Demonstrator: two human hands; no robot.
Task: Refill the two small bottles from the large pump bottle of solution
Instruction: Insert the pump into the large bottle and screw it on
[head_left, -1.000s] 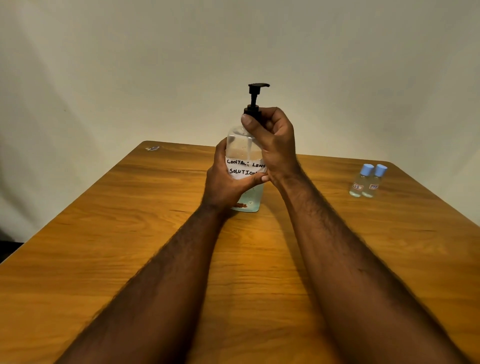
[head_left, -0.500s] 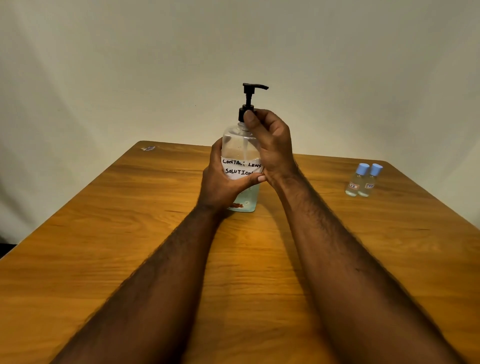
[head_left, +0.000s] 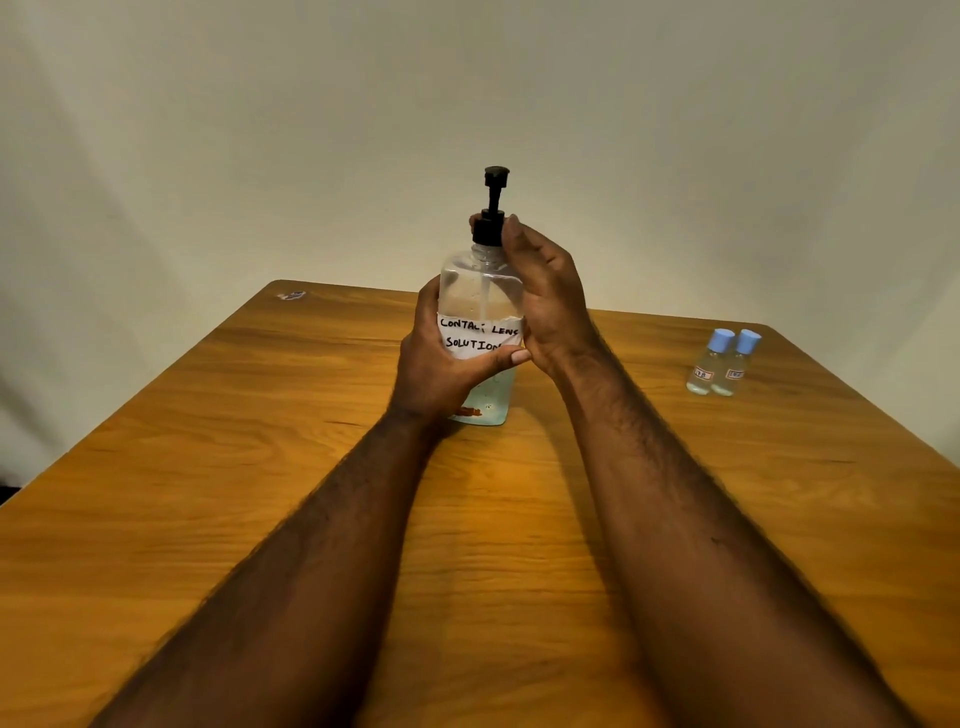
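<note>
The left hand (head_left: 441, 358) hides much of the pump bottle (head_left: 480, 291) and part of its handwritten label; the tiny labels on the two small bottles (head_left: 722, 364) are unreadable. That hand wraps the clear body mid-desk, while the right hand (head_left: 545, 296) pinches the black collar (head_left: 487, 231) below the pump. The blue-capped small bottles stand touching near the desk's (head_left: 208, 467) far right corner.
</note>
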